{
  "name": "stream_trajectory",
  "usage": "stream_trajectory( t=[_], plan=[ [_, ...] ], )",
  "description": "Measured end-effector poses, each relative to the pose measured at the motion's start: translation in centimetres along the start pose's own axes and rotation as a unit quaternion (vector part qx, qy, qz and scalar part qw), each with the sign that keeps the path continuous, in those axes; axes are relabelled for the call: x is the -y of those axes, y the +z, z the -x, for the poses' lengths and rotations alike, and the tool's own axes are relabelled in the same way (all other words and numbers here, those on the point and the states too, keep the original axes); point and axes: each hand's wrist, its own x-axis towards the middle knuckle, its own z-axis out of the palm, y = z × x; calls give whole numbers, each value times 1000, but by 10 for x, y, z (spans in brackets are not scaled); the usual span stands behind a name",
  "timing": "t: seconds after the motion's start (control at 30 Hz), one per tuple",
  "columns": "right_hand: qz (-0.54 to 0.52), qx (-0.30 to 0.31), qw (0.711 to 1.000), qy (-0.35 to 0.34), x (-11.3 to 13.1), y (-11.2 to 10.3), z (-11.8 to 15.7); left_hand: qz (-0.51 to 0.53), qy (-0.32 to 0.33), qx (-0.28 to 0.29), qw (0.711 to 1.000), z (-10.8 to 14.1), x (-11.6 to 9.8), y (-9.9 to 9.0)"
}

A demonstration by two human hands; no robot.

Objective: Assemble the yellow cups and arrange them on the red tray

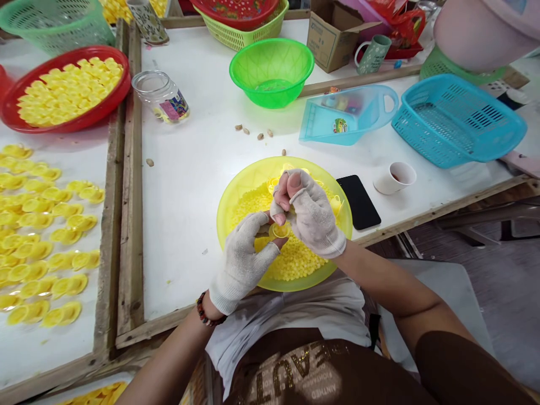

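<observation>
You held a small, round yellow plastic piece (282,231) in the pinch of your left hand (242,256), gloved in off-white knit with bare fingertips, thumb at its six o'clock. Your right hand (314,216), gloved alike, was bunched at the piece's one o'clock, thumb and fingertips pressed together; whether they pinched anything tiny, I cannot tell. Both worked over the wide, translucent yellow plastic bowl (225,228), above its small yellow beads (295,267). The step looked like fine two-handed handling of that piece, and the next move seemed to call for a steady left pinch and precise right fingertips

As for writing, your brown shirt (337,379) bore glittery gold capitals, A and U among them, and a smaller line resembling "AINTHED". From the bowl, the clear jar (162,100) at ten o'clock had a colourful label, the pale-blue plastic scoop (324,121) at one a green-and-yellow sticker, and beyond it the brown cardboard box (323,42) and grey-green mug (373,54) carried print; none was readable
</observation>
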Motion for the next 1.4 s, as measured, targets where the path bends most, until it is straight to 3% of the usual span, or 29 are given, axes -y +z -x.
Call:
stream_trajectory(
  t=[0.27,0.33,0.4,0.47,0.57,0.6,0.67,0.8,0.93,1.07,1.2,1.3,1.4],
  plan=[
    [4,-44,999,14,8,-1,-3,39,1,-14,999,4,8,2],
    [51,-59,997,6,10,-8,0,22,24,-37,999,6,8,-2],
    [161,-41,986,-8,13,-18,7,-11,54,-59,997,9,8,-10],
    [353,30,935,-34,16,-29,16,-47,63,-77,994,14,7,-21],
    [622,171,756,-109,14,-45,30,-66,24,-111,991,26,10,-45],
    [662,199,711,-130,11,-50,34,-76,2,-132,988,31,14,-55],
    [694,235,661,-159,4,-58,39,-131,-48,-185,973,45,26,-81],
    [708,255,629,-194,-8,-65,42,-282,-168,-289,900,87,59,-145],
    [710,253,624,-209,-11,-65,41,-324,-308,-314,838,133,89,-191],
    [704,256,629,-207,-10,-62,39,-418,-297,-288,809,155,112,-205],
    [710,294,609,-198,-8,-51,41,-468,-303,-267,786,161,133,-212],
    [732,337,570,-159,-9,-41,44,-471,-302,-242,793,161,140,-221],
    [751,366,535,-124,-14,-37,45,-453,-260,-223,823,148,124,-221]
  ],
)
